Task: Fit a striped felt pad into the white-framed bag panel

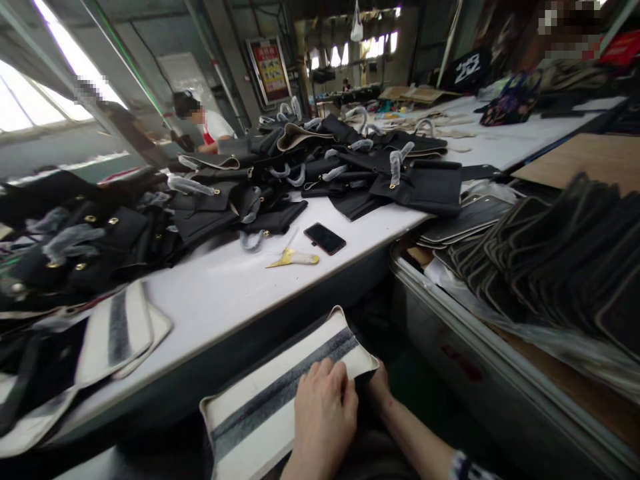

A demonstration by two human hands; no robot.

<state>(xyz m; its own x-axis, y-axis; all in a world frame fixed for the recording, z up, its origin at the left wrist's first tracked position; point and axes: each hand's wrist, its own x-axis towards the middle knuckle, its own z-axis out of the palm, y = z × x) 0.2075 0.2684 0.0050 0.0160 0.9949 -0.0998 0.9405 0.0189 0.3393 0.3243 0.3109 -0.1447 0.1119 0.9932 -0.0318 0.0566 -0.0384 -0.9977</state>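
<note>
A cream fabric panel [260,413] with a dark grey stripe down its middle lies over my lap, below the table's front edge. My left hand [324,417] rests on top of its near right part, fingers curled together and pressing on the stripe. My right hand [379,389] is at the panel's right corner, fingers tucked under the fabric and gripping it; only the thumb side and wrist show.
The white table [225,287] carries a heap of black bags [280,173] with wrapped handles, a phone [325,238], a yellow-handled tool [295,258] and more cream panels [117,330] at left. Stacked black panels [550,260] fill a metal-edged cart at right. A person [203,123] works far back.
</note>
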